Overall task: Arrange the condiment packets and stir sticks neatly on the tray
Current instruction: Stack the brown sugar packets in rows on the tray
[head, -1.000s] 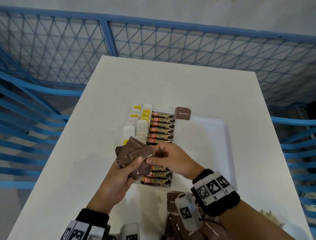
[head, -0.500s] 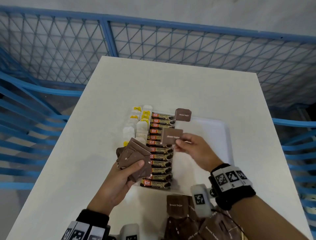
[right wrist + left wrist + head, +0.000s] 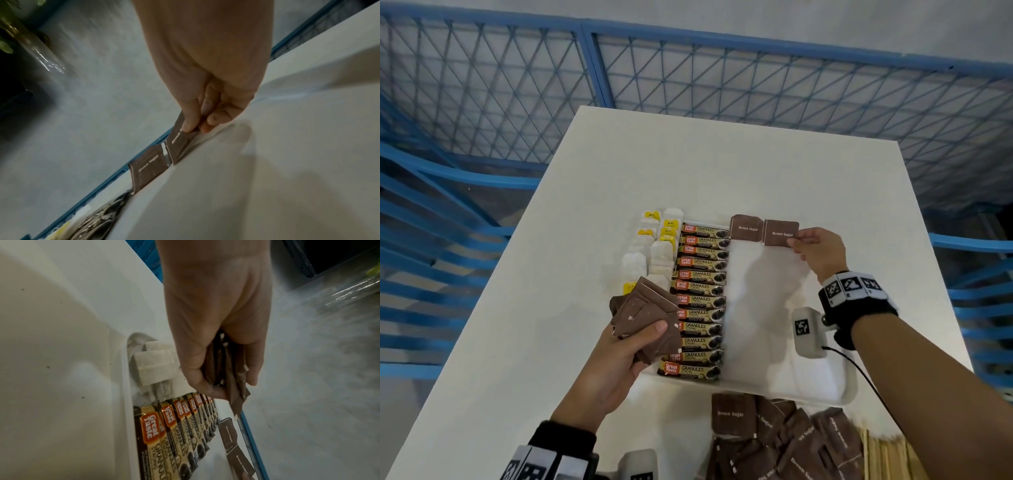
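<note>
A white tray (image 3: 763,346) lies on the white table. At its far edge, my right hand (image 3: 796,242) pinches a brown sugar packet (image 3: 779,233) by its right side, beside another brown sugar packet (image 3: 745,227) lying at the tray's far edge. In the right wrist view thumb and fingers pinch that packet (image 3: 180,142) at the tray rim. My left hand (image 3: 650,337) grips a fanned stack of brown sugar packets (image 3: 645,313) over the tray's near left. A column of coffee granule sticks (image 3: 700,298) and tea bags (image 3: 654,250) fill the tray's left side.
A loose heap of brown sugar packets (image 3: 784,442) lies on the table in front of the tray, with wooden stir sticks (image 3: 887,459) at its right. Blue mesh fencing (image 3: 688,85) surrounds the table. The tray's right half is bare.
My right hand took one brown packet from the left hand's stack and carried it to the tray's far edge, beside the first packet. The left hand has kept its stack in place.
</note>
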{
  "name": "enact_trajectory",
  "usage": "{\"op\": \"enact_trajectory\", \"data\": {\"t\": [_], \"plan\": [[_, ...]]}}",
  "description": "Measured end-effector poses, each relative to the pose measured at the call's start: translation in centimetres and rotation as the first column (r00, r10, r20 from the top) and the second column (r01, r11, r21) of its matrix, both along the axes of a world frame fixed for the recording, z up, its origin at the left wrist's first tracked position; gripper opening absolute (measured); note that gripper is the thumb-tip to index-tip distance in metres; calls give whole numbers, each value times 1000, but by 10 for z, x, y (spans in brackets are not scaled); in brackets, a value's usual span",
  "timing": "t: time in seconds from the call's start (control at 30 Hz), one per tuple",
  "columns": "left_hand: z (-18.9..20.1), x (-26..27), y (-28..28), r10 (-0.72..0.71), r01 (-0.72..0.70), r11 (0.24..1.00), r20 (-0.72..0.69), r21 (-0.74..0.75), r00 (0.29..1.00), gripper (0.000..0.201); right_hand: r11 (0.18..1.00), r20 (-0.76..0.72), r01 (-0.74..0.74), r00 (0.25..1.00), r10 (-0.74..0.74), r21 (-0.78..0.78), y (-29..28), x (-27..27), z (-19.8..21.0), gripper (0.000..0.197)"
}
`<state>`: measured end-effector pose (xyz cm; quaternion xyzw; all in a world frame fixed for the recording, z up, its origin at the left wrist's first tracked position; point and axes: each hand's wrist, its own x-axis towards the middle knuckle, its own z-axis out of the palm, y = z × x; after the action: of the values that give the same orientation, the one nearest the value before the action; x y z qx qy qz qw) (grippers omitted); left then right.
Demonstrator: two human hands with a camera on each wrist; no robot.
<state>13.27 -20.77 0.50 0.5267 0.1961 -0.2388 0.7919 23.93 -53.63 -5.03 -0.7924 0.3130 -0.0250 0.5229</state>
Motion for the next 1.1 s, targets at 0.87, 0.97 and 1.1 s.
{"op": "enact_trajectory", "data": {"t": [0.87,0.97,1.1], "plan": [[-2,3,-6,-21,21,999,15,39,1000,26,959,138,-212,961,239,-187,63,-20,28,7],[-2,3,-7,-36,35,999,20,42,999,26,856,102,-514,850,517,-60,93,-37,49,10],[-1,1,-7,-74,74,997,27,28,997,28,687,95,-717,697,711,119,125,-55,70,12]]}}
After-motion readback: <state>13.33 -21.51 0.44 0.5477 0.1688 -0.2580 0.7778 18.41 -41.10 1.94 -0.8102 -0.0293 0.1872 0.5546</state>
